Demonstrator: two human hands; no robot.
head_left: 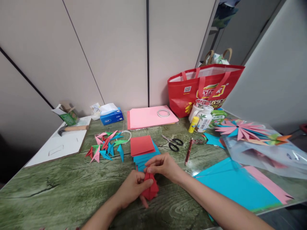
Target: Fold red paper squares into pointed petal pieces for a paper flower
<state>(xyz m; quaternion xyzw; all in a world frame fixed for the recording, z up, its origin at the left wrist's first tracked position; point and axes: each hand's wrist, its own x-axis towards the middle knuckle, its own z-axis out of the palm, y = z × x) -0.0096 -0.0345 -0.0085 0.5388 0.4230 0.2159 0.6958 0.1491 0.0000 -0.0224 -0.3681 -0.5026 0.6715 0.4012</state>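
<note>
The folded red paper (151, 191) should be very light, so weight hardly matters in holding it. Where it is doubled into layers it is probably fairly stiff, springy along the creases and softer at any single edge. It does not look slippery, since its surface seems dry and matte, but it is likely fragile in its own way: a hard squeeze could crush the point or leave a stray crease. The good places to take hold seem to be the flat layered body, pressed between thumb and fingers, and the narrow far tip, pinched lightly.

That is much how it is held. The left hand (133, 187) has its thumb lying across the top on the left side, with fingers beneath, one showing below the near left edge. The right hand (166, 166) has its fingers drawn narrow, pinching the far tip.

The paper is in both hands above the near middle of the bench (59, 198), just nearer than the stack of blue sheets (143, 158) and the red square sheets (142, 146) on top of it. It is plain bright red, narrow at the far end and broader at the near end, with a crease or seam running lengthwise down its middle.
</note>
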